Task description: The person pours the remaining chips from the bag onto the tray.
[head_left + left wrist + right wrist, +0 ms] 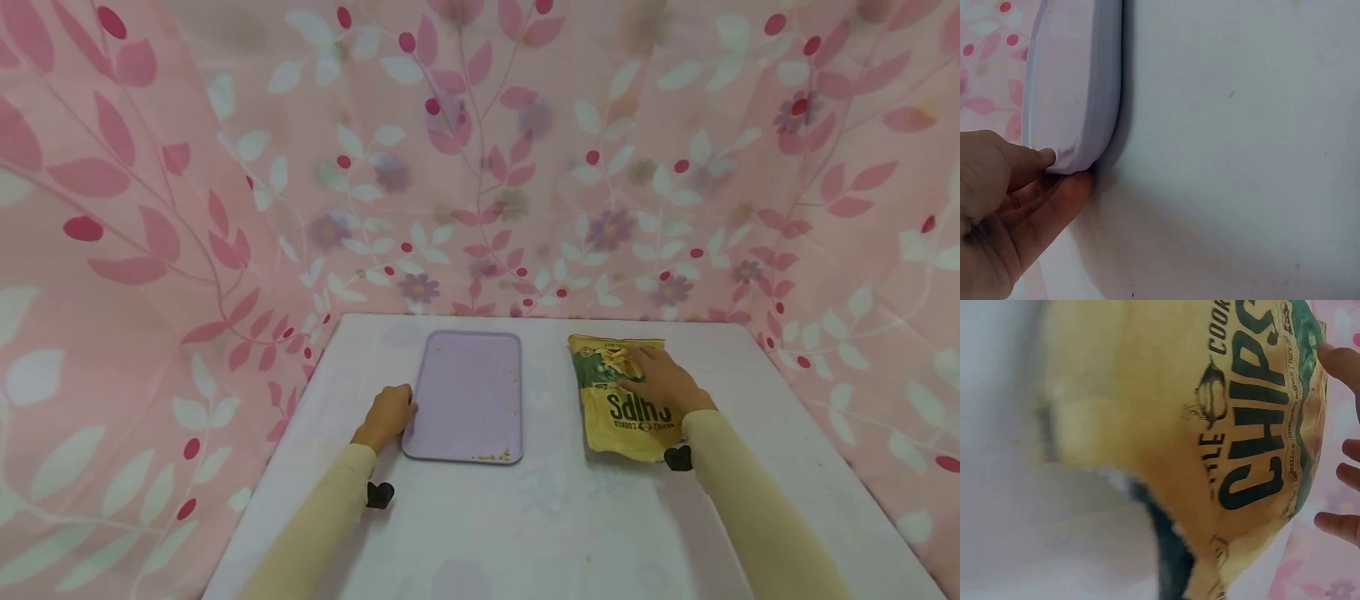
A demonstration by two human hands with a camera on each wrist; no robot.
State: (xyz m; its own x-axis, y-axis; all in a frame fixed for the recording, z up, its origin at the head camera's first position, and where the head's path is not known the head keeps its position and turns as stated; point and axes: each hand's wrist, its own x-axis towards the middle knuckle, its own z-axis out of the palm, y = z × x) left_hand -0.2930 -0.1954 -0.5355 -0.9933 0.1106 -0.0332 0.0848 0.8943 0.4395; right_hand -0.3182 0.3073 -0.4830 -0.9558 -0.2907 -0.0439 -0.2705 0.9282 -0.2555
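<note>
On the left of the table a shallow lilac tray (468, 392) lies with yellow crumbs (491, 456) along its near edge. My left hand (388, 414) pinches the tray's left rim; in the left wrist view the thumb (1041, 159) is on top and the fingers are underneath. To the right lies a yellow and green chips bag (611, 425), printed side up and upside down to me. Over its right part my right hand (663, 382) reaches with spread fingers. The right wrist view shows the thumb at the edge of the chips bag (1254, 425), the other fingers apart from it.
Both things lie on a white-covered table (525, 533) with a few small specks on it. Pink floral cloth (480, 208) hangs behind the table and along both sides. A strip of table separates tray and bag.
</note>
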